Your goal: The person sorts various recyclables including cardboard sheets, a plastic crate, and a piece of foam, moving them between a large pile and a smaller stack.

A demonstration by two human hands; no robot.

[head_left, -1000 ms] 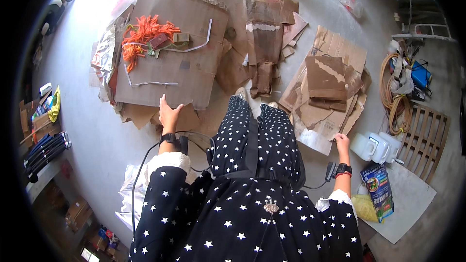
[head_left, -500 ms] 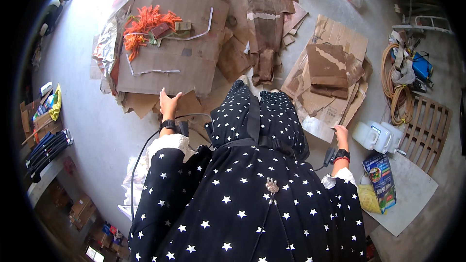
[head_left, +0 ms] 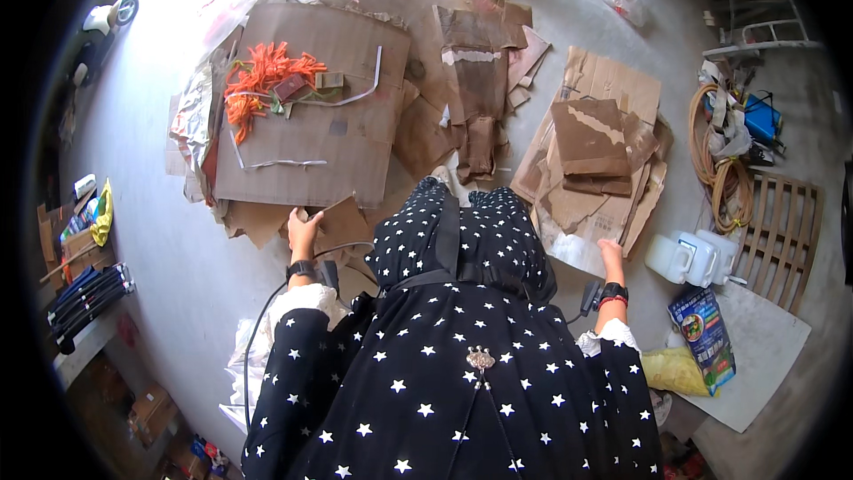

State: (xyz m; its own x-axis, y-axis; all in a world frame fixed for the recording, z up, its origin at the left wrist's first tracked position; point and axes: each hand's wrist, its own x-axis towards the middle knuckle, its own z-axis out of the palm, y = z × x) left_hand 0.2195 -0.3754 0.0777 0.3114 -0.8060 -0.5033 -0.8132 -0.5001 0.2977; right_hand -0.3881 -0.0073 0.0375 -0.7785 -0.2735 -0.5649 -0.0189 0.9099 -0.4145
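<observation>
My left hand hangs just below the near edge of a large flat cardboard sheet, over smaller cardboard pieces beneath it. Its thumb and fingers are apart, with nothing visible between them. On the sheet lie a bundle of orange strips, a dark red small block and an olive one. My right hand is by the near corner of a stack of flattened cardboard. Its fingers look curled together, with no object visible in them; their tips are hidden.
Brown cardboard lies ahead of my feet. To the right are white jugs, a wooden slatted pallet, coiled hose and a blue printed bag. Black folded bars stand left. A black cable runs by my left arm.
The cardboard piles have shifted down in view. My left hand's fingers have drawn closer together. My right hand has dropped slightly lower and left in the picture, its fingers more curled.
</observation>
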